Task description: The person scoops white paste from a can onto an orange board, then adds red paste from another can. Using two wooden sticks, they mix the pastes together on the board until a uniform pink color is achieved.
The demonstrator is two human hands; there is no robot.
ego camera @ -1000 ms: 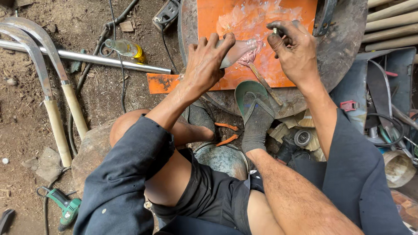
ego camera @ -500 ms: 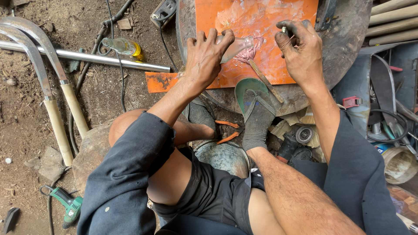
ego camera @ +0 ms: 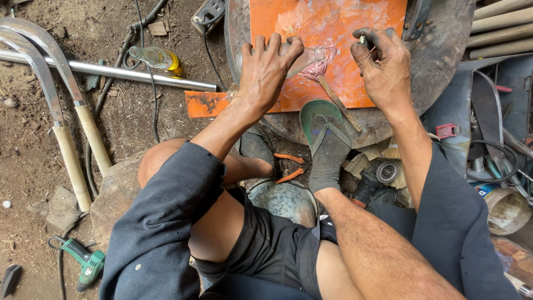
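- The left hand (ego camera: 266, 69) has slid a little toward the near edge of the orange board (ego camera: 333, 33); a second ago its fingertips reached further up the board, over the wide end of the blade (ego camera: 302, 58)
- Its fingers, spread flat before, are now more bent, the tips pressing on the blade
- The right hand (ego camera: 383, 66) has turned slightly: the small metal piece (ego camera: 363, 40) pinched in its fingertips pointed up and left a second ago and now sits closer over the board's right part
- The view has drifted a little to the left and down, so the glass bottle (ego camera: 155, 57) and the pipe (ego camera: 111, 72) stand lower and further right in the frame
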